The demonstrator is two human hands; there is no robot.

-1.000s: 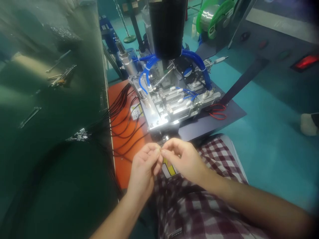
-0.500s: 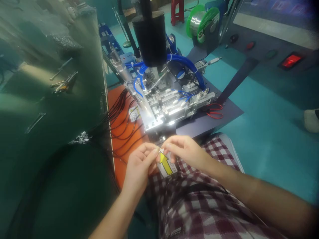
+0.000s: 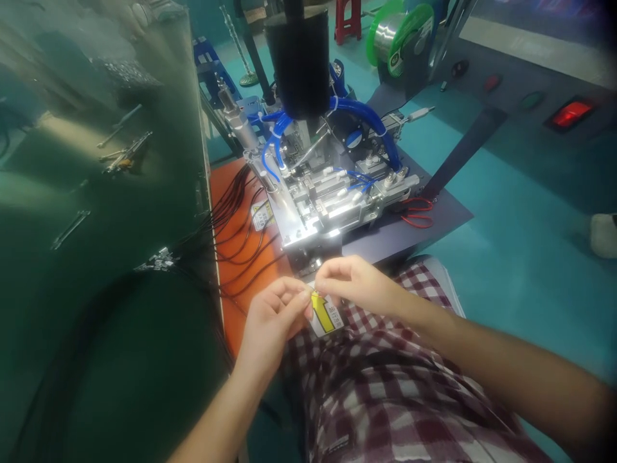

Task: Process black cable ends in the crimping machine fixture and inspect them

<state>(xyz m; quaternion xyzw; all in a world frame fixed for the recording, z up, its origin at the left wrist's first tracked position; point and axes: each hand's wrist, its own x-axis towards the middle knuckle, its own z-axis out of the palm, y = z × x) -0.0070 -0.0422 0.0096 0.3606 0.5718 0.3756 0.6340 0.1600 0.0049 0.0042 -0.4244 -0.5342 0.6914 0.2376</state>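
Observation:
My left hand [image 3: 276, 311] is closed in a pinch, thumb against forefinger, on something too small to make out. Close beside it, my right hand [image 3: 355, 281] also pinches, its fingertips a short way from the left ones. Thin pale strands show between the two hands. Below the fingertips is a white label with a yellow arrow [image 3: 326, 315]. Just beyond the hands stands a metal machine [image 3: 332, 209] with blue air tubes [image 3: 369, 114].
Black cables [image 3: 236, 199] cross an orange board [image 3: 241, 241], their metal ends [image 3: 164, 259] bunched on the green table [image 3: 144, 360]. A black cylinder [image 3: 297, 64] hangs over the machine. At right are a control panel with a lit red switch [image 3: 571, 114] and a green wire spool [image 3: 400, 38].
My right hand has drawn slightly up and away from the left fingertips. A small white bit between the fingers shows less now. The view has shifted a little.

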